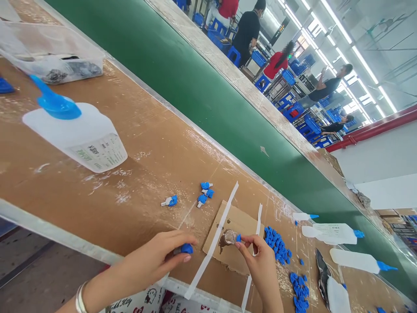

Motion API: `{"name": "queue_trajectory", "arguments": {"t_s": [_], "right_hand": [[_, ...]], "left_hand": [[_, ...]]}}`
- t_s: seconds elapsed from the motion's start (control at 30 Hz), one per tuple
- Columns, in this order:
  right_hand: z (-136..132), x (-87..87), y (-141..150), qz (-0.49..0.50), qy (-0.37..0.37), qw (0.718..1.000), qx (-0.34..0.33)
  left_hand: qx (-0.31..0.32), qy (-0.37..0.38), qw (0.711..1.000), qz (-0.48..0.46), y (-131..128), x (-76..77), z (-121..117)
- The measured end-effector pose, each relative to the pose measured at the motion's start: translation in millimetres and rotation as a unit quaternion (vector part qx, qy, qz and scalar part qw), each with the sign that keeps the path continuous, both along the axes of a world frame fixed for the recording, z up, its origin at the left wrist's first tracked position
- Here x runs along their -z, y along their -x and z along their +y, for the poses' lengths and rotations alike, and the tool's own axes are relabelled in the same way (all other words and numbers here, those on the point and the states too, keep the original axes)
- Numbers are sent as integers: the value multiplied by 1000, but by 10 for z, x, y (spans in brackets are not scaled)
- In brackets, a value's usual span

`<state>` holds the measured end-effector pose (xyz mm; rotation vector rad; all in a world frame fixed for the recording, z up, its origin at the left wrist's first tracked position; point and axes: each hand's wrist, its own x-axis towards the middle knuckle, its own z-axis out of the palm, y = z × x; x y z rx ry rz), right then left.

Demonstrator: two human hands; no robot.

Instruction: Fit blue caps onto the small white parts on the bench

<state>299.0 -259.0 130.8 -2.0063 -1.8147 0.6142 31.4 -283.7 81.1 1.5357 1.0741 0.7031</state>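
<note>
My left hand (pixel 163 256) is closed, with a small blue plastic piece (pixel 186 248) between thumb and fingers. At the cardboard square, my right hand (pixel 260 261) pinches another small blue piece (pixel 238 238). That piece meets the edge of a small clear round container (pixel 229 237) with something dark at its side; whether they touch is hard to tell. White tape strips (pixel 216 239) hold down the cardboard (pixel 234 263). Beyond my hands lie several blue pieces with white-grey ends (pixel 205 194), one (pixel 170 201) apart from the rest. Right of my right hand is a heap of loose blue pieces (pixel 276 245).
More blue pieces (pixel 299 291) lie at the right, beside white bottles with blue tips (pixel 339 233) and a black pouch (pixel 323 278). At the left are a labelled white scoop-shaped container (pixel 97 148), a blue spoon (pixel 58 106) and a clear bin (pixel 81 69). A green belt (pixel 195 82) runs behind; people work beyond.
</note>
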Motion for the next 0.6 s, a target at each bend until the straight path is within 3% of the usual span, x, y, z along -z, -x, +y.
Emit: {"name": "queue_trajectory", "arguments": {"t_s": [0.27,0.4,0.5,0.6], "right_hand": [[88,-1,52,19,37,999,-13],[-26,-14,8,52,-1,999,4],[-217,65,-13,214,-11,976,35],[-438,170,66,388,-21,918,79]], "left_hand": [[5,65,993,-100,-17,-150,67],[1,171,967,-188,-97,-135,87],[-41,252,925,-282,-266,-151,96],[-74,296,879,-366,-488,-224,81]]}}
